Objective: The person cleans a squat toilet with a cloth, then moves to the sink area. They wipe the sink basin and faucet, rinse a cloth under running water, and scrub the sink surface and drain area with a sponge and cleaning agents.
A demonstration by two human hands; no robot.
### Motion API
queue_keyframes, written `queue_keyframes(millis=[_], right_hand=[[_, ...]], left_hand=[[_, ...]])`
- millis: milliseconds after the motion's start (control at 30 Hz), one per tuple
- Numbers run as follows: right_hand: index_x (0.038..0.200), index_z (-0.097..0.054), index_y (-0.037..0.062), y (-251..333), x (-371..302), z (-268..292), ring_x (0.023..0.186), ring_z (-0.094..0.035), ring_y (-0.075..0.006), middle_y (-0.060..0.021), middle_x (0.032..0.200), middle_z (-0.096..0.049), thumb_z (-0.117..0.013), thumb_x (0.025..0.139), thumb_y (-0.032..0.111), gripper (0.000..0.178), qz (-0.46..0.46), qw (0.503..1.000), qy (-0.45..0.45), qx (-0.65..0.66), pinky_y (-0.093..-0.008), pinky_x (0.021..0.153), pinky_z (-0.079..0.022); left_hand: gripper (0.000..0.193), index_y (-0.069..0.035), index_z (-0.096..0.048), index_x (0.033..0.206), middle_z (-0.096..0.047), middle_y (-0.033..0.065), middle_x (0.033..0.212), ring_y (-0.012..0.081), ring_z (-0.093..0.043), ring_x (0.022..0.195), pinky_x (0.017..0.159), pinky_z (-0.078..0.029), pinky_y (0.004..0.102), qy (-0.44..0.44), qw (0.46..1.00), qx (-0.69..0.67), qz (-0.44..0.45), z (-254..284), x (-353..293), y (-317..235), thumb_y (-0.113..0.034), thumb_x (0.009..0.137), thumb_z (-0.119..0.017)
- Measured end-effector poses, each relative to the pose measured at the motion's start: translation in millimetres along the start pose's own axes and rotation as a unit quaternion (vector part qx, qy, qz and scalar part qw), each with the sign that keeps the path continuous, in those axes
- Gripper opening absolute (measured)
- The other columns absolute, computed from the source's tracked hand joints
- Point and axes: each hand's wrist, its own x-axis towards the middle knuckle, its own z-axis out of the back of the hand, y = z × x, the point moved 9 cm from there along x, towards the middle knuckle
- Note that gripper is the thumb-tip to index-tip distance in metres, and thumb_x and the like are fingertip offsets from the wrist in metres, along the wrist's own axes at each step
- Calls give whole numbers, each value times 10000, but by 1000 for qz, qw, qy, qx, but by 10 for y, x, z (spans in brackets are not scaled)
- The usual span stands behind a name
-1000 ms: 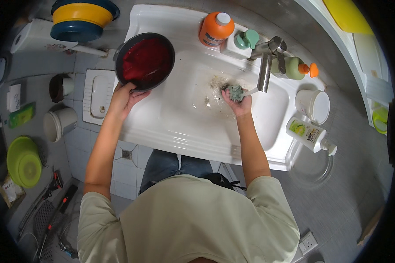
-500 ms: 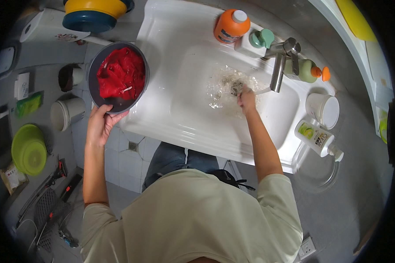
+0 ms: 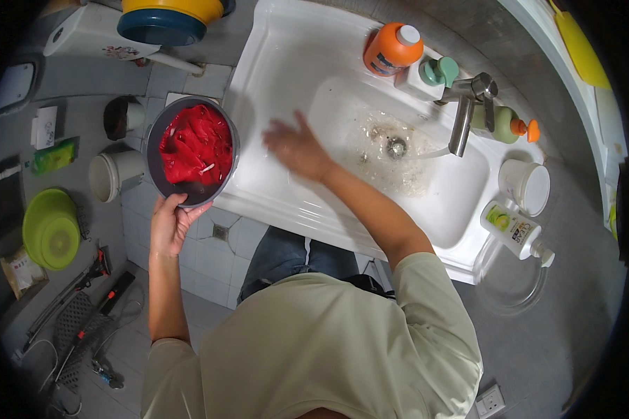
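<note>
My left hand [image 3: 175,222] grips the near rim of a round grey basin [image 3: 236,148], holding it beside the sink's left edge. Wet red cloth [image 3: 197,143] lies bunched inside the basin, with a thin white strip showing on it. Over the left part of the white sink [image 3: 286,77] my right hand [image 3: 297,146] hangs with fingers spread, slightly blurred and holding nothing. Water runs from the metal faucet [image 3: 461,126] toward the drain [image 3: 396,146], where it spreads in a bubbly, dirt-flecked pool.
Along the sink's back stand an orange bottle [image 3: 393,50], a white pump bottle [image 3: 421,75] and a green pump bottle [image 3: 496,123]. At right are a white tub [image 3: 524,183] and a white bottle [image 3: 511,229]. A green basin [image 3: 51,229] hangs at left.
My right hand has left the drain and moved left across the sink toward the basin, its fingers opening. The drain now shows. My left hand still holds the basin.
</note>
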Motion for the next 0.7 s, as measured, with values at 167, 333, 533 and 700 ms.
queue_keyframes(millis=[167, 333, 533, 700], right_hand=[[1071, -538, 8, -973, -495, 821, 1059, -458, -345, -202, 1107, -501, -525, 724, -18, 349, -257, 912, -318, -42, -401, 884, -396], [1175, -439, -46, -957, -922, 247, 922, -552, -328, -249, 1042, -526, -506, 843, 117, 376, -445, 722, -326, 418, -371, 805, -450], [1163, -398, -9, -391, -363, 518, 959, -537, -350, -235, 1067, -510, -495, 828, 88, 362, -295, 913, -255, 116, -384, 788, -454], [1070, -444, 54, -1209, -1555, -190, 902, -565, -240, -119, 951, -532, -464, 815, 31, 258, -501, 399, -379, 668, -375, 702, -538]], left_hand=[[388, 104, -321, 1170, -476, 263, 1134, 361, -573, 965, 810, -521, 473, 5, 1000, 2, 17, 51, 55, 103, 28, 799, -408], [388, 93, -325, 1176, -479, 258, 1136, 359, -578, 957, 817, -521, 465, 36, 999, 6, 8, -66, 221, 188, 29, 801, -403], [430, 51, -313, 1216, -478, 239, 1154, 355, -571, 970, 810, -524, 452, 84, 996, -9, 29, -418, 465, 381, 37, 794, -397], [360, 80, -341, 1159, -488, 253, 1124, 345, -575, 965, 813, -529, 437, 117, 992, 56, 2, -674, 726, 470, 39, 806, -397]])
